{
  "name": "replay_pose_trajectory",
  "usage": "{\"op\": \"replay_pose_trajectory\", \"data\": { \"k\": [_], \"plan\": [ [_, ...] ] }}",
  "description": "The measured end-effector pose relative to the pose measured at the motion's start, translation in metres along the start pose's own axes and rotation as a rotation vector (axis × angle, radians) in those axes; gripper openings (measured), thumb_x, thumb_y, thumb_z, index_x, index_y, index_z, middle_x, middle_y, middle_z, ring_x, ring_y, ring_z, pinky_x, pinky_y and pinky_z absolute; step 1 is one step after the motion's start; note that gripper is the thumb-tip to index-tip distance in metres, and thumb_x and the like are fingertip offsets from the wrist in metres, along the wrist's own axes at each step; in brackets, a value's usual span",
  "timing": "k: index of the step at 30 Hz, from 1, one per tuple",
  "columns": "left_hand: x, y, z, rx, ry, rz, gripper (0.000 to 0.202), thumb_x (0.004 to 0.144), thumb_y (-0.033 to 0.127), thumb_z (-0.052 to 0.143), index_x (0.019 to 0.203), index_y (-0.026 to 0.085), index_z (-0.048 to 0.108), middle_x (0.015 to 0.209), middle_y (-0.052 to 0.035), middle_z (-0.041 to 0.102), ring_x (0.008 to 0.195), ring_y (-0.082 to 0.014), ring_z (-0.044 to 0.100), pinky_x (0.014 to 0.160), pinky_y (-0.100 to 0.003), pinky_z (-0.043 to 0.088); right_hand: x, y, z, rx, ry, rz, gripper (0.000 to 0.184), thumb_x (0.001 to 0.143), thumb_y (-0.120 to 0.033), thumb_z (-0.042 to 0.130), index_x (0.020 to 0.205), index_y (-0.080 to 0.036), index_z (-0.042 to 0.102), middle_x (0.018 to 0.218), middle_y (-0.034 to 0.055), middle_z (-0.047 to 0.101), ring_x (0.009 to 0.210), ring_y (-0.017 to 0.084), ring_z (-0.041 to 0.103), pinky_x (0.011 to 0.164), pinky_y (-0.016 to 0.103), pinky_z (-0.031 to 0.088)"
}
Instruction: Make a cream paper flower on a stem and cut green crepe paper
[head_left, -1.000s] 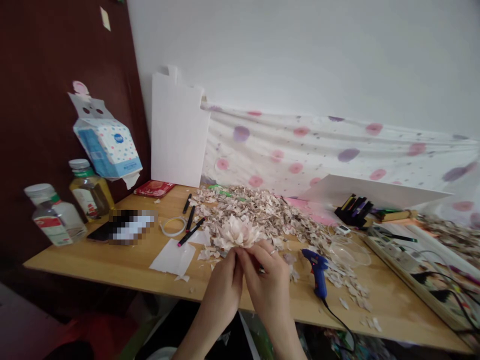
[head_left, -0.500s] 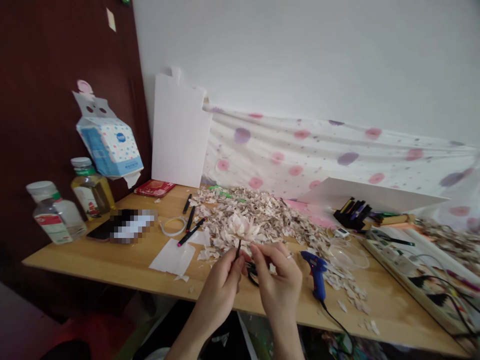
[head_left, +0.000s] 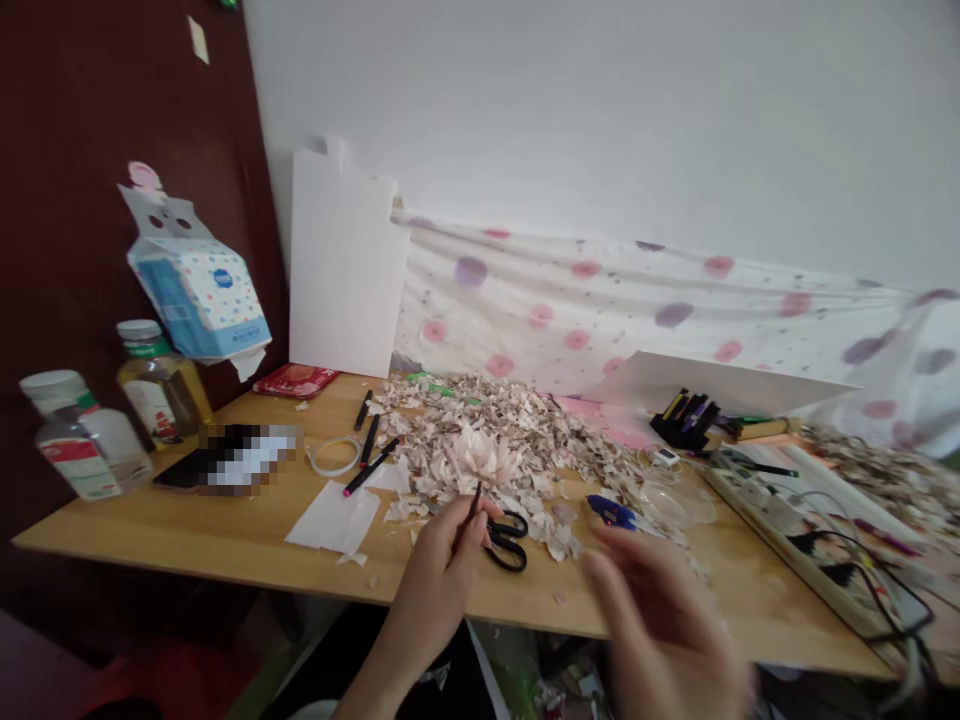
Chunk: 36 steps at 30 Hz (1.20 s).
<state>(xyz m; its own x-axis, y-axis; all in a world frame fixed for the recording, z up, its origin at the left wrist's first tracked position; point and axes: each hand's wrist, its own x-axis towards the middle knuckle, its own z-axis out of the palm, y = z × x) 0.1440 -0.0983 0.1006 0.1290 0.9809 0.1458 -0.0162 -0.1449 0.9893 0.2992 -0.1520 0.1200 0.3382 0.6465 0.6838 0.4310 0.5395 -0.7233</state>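
Note:
My left hand (head_left: 442,560) pinches the dark stem of a pale, layered paper flower (head_left: 480,455) and holds it upright over the wooden table (head_left: 225,530). My right hand (head_left: 660,610) is off the flower, low at the right and smeared by motion; its fingers cannot be read. Black scissors (head_left: 506,538) lie on the table just right of my left hand. A blue glue gun (head_left: 611,512) rests beyond my right hand, partly hidden by it.
A heap of pale paper scraps (head_left: 525,420) covers the table's middle. Black markers (head_left: 365,455), a tape ring (head_left: 334,455) and white paper (head_left: 330,518) lie at left, two bottles (head_left: 112,420) at far left. A power strip (head_left: 780,510) with cables sits right.
My right hand let go of the flower's stem and swung down and right toward the glue gun. The scissors came into view. My left hand still holds the flower.

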Motion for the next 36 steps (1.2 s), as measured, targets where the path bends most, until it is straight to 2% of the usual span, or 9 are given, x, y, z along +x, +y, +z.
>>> {"op": "replay_pose_trajectory", "data": {
  "k": [4, 7, 10, 17, 22, 25, 28, 31, 36],
  "plan": [
    [-0.003, 0.004, 0.007, 0.164, 0.103, 0.191, 0.023, 0.096, 0.031, 0.043, 0.086, 0.022, 0.061, 0.087, -0.0065, 0.064, 0.083, -0.0226, 0.06, 0.077, -0.031, 0.046, 0.001, 0.015, 0.061, 0.044, -0.014, 0.0, 0.014, 0.085, -0.025, 0.073, 0.098, -0.021, 0.073, 0.083, 0.0043, 0.064, 0.062, 0.016, 0.055, 0.053, 0.027, 0.05],
    [-0.004, 0.001, 0.011, 0.215, 0.108, 0.248, 0.024, 0.097, 0.026, 0.04, 0.084, 0.023, 0.059, 0.089, -0.0086, 0.065, 0.086, -0.024, 0.062, 0.08, -0.033, 0.047, -0.003, 0.02, 0.078, 0.05, 0.004, 0.013, 0.005, 0.087, -0.021, 0.068, 0.083, -0.02, 0.07, 0.078, 0.0032, 0.062, 0.064, 0.016, 0.055, 0.056, 0.025, 0.048],
    [-0.004, -0.004, 0.014, 0.233, 0.106, 0.258, 0.022, 0.097, 0.024, 0.04, 0.089, 0.023, 0.061, 0.092, -0.0095, 0.067, 0.089, -0.025, 0.063, 0.084, -0.035, 0.047, -0.005, 0.021, 0.075, 0.044, -0.012, 0.062, 0.015, 0.089, -0.022, 0.065, 0.074, -0.02, 0.069, 0.071, 0.0026, 0.06, 0.064, 0.016, 0.054, 0.056, 0.026, 0.045],
    [-0.002, -0.005, 0.016, 0.223, 0.095, 0.263, 0.024, 0.098, 0.024, 0.04, 0.1, 0.022, 0.064, 0.106, -0.0137, 0.068, 0.099, -0.0265, 0.064, 0.087, -0.035, 0.047, -0.005, 0.025, 0.069, 0.115, -0.023, 0.1, 0.017, 0.09, -0.029, 0.066, 0.076, -0.02, 0.066, 0.071, 0.0022, 0.059, 0.066, 0.017, 0.053, 0.058, 0.026, 0.043],
    [-0.001, -0.006, 0.011, 0.263, 0.13, 0.234, 0.022, 0.096, 0.025, 0.041, 0.09, 0.022, 0.061, 0.091, -0.0095, 0.068, 0.087, -0.025, 0.063, 0.079, -0.032, 0.046, -0.008, 0.029, 0.065, 0.331, -0.087, 0.254, 0.023, 0.091, -0.039, 0.065, 0.078, -0.021, 0.061, 0.074, 0.0017, 0.057, 0.068, 0.017, 0.054, 0.06, 0.026, 0.047],
    [0.0, -0.005, 0.004, 0.293, 0.161, 0.203, 0.024, 0.096, 0.026, 0.041, 0.077, 0.023, 0.056, 0.076, -0.0051, 0.063, 0.073, -0.0228, 0.06, 0.069, -0.03, 0.043, -0.007, 0.033, 0.059, 0.495, -0.065, 0.344, 0.026, 0.089, -0.042, 0.067, 0.077, -0.02, 0.06, 0.066, -0.0025, 0.049, 0.056, 0.013, 0.044, 0.051, 0.022, 0.039],
    [0.0, 0.002, -0.007, 0.314, 0.194, 0.198, 0.023, 0.094, 0.027, 0.042, 0.073, 0.024, 0.054, 0.068, -0.0026, 0.06, 0.066, -0.0218, 0.058, 0.065, -0.029, 0.041, -0.002, 0.033, 0.051, 0.711, -0.063, 0.459, 0.028, 0.085, -0.041, 0.07, 0.072, -0.021, 0.057, 0.062, -0.0054, 0.038, 0.05, 0.01, 0.032, 0.045, 0.021, 0.032],
    [-0.003, 0.008, -0.026, 0.358, 0.229, 0.233, 0.023, 0.091, 0.028, 0.045, 0.07, 0.024, 0.054, 0.065, -0.0026, 0.059, 0.064, -0.0217, 0.057, 0.064, -0.029, 0.042, 0.006, 0.029, 0.042, 0.879, -0.052, 0.547, 0.03, 0.081, -0.04, 0.072, 0.067, -0.022, 0.052, 0.065, -0.0054, 0.035, 0.049, 0.01, 0.028, 0.043, 0.021, 0.032],
    [-0.013, 0.011, -0.069, 0.449, 0.407, 0.312, 0.021, 0.089, 0.032, 0.05, 0.081, 0.023, 0.067, 0.075, -0.0062, 0.067, 0.078, -0.0261, 0.063, 0.075, -0.032, 0.048, 0.009, 0.025, 0.027, 0.924, -0.067, 0.499, 0.041, 0.084, -0.049, 0.067, 0.058, -0.024, 0.046, 0.058, -0.0044, 0.035, 0.043, 0.011, 0.026, 0.037, 0.026, 0.033]
  ]
}}
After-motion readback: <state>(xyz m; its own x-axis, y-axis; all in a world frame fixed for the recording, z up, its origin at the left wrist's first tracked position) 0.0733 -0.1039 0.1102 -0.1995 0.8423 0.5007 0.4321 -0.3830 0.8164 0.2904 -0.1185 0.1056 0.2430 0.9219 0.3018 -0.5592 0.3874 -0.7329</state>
